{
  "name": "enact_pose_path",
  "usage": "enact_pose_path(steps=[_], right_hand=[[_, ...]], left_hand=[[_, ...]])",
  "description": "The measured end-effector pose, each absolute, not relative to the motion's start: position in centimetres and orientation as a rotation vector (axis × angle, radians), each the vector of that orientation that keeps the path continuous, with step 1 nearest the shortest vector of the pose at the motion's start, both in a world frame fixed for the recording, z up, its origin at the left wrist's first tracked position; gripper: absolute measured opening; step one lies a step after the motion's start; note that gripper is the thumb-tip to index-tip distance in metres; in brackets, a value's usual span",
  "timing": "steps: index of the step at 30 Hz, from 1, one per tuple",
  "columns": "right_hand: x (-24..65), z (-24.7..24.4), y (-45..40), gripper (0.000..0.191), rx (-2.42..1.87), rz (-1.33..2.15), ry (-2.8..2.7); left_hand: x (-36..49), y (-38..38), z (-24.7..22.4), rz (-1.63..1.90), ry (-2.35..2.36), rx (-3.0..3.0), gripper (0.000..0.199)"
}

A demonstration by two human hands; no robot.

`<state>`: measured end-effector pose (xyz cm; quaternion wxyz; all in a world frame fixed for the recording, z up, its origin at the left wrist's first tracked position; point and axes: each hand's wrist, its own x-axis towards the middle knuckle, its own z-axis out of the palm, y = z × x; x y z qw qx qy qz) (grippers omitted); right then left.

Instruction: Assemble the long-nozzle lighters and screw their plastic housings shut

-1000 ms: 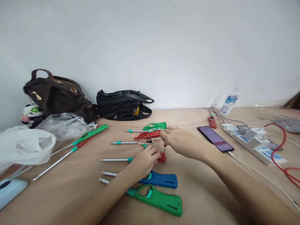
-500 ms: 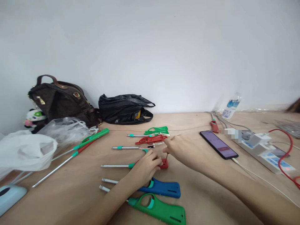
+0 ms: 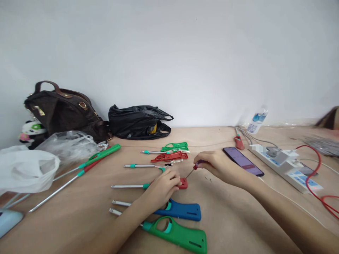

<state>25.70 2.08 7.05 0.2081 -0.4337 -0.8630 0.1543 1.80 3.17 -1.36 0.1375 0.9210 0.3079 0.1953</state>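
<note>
My left hand [image 3: 162, 187] is closed over the handle of a red long-necked gas lighter [image 3: 183, 183], holding it on the table; its metal tube [image 3: 127, 186] points left. Between the fingers of my right hand [image 3: 215, 165] is a screwdriver [image 3: 196, 165] with a dark red handle. Its shaft slants down to the left, the tip at the red handle's end. Closer to me lie a blue lighter [image 3: 182, 210] and a green lighter [image 3: 182, 235]. Beyond my left hand are an opened red casing half [image 3: 169, 156], a green casing half [image 3: 175, 146] and loose lighter tubes [image 3: 140, 165].
A phone [image 3: 243, 161] and a white power strip [image 3: 288, 169] with cables are on the right, a bottle [image 3: 257, 121] behind them. Tiny pieces [image 3: 208, 179] lie below my right hand. A black plastic bag [image 3: 139, 121], a backpack [image 3: 63, 113] and more lighters [image 3: 100, 157] are left.
My right hand has moved right, and the screwdriver has gone from nearly upright to slanted, its handle now showing. My left hand stays on the red lighter. The view has shifted slightly.
</note>
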Motion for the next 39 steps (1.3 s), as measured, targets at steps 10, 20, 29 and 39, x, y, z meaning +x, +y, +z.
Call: enact_pose_path(steps=[10,20,29,39], right_hand=[[25.4,7.3,2.3,0.026,-1.157,0.296,-2.506],[23.8,7.3,3.4,0.007,-1.236,-0.189,-2.747],[20.4,9.3,1.4,0.012,-1.488,-0.279,-2.688],[28.5,3.2,6.8,0.023,-2.162,-0.465,-2.068]], left_hand=[[1.8,3.2,-1.3,0.568,0.871,2.659,0.011],[1.9,3.4,-1.6,0.503,0.897,2.691,0.011],[1.9,3.1,-1.3,0.484,0.922,2.695,0.010],[2.5,1.5,2.3,0.690,0.740,2.572,0.019]])
